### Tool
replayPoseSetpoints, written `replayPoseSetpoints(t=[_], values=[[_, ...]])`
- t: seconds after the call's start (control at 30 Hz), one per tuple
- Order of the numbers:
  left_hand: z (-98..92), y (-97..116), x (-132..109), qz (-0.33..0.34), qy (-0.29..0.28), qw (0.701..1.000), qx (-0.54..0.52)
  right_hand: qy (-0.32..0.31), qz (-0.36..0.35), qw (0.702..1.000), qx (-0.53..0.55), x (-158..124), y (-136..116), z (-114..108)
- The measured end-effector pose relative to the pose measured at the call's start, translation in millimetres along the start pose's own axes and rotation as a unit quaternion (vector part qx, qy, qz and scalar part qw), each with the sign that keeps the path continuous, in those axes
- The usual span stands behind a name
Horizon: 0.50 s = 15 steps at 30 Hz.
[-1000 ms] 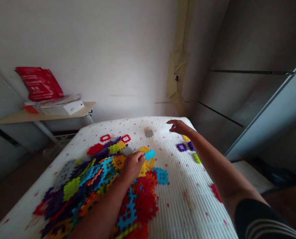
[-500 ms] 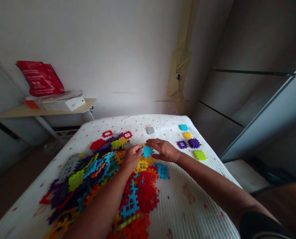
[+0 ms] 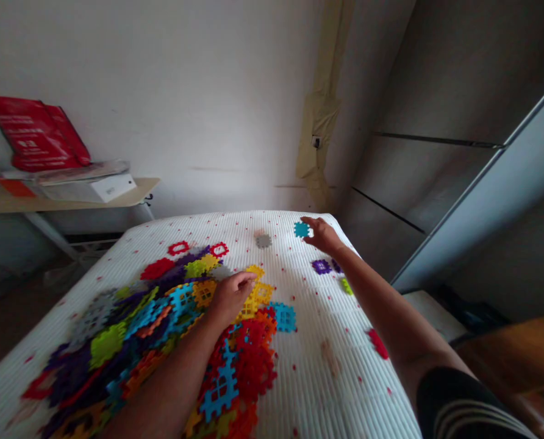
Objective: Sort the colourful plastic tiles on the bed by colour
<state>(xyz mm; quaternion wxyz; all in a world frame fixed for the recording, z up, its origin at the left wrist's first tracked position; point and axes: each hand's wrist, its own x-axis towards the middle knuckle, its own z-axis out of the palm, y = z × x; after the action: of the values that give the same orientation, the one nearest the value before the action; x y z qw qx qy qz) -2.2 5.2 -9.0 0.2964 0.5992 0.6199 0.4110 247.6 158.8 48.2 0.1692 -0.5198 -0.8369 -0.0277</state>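
Note:
My right hand [image 3: 323,236] grips a blue square interlocking plastic tile [image 3: 301,229] by its right edge, thumb below and fingers above, over the far right part of the bed. My left hand [image 3: 230,297] is over the right side of a heap of colourful tiles [image 3: 155,314], fingers curled together. A yellow tile [image 3: 255,271] shows just beyond its fingertips; whether the fingers hold it is hidden. Beneath that hand are yellow window-shaped tiles [image 3: 263,293], and a blue window tile [image 3: 285,317] lies to the right.
On the white dotted bed cover [image 3: 318,341] lie a grey tile [image 3: 263,241], a purple frame tile [image 3: 321,266], a lime tile [image 3: 347,286] partly behind my right forearm, and a red piece [image 3: 379,343]. A side table [image 3: 144,190] stands left, a grey cabinet [image 3: 391,183] right.
My right hand has moved away to the far right, carrying the blue tile from beside my left hand. My left hand stays over the heap. The view has turned slightly right.

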Motion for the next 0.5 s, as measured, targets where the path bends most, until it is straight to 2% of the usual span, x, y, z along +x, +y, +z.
replayPoseSetpoints(t=[0.03, 0.1, 0.2, 0.3, 0.5], values=[[-0.1, 0.9, -0.1, 0.001, -0.003, 1.0, 0.004, -0.006, 0.066, 0.997, -0.026, 8.0, 19.0, -2.8], [-0.2, 2.7, -0.2, 0.003, -0.01, 1.0, 0.013, -0.018, 0.118, 0.992, -0.048, 19.1, 51.4, -4.9], [-0.2, 4.4, -0.6, 0.003, -0.016, 0.999, 0.027, -0.045, 0.137, 0.988, -0.06, 24.9, 81.7, 1.4], [-0.3, 4.8, -0.8, 0.0, -0.02, 0.999, 0.042, -0.076, 0.138, 0.985, -0.07, 25.8, 93.8, 14.3], [-1.6, 4.6, -1.1, -0.004, -0.028, 0.998, 0.052, -0.136, 0.125, 0.979, -0.092, 27.5, 97.7, 31.9]])
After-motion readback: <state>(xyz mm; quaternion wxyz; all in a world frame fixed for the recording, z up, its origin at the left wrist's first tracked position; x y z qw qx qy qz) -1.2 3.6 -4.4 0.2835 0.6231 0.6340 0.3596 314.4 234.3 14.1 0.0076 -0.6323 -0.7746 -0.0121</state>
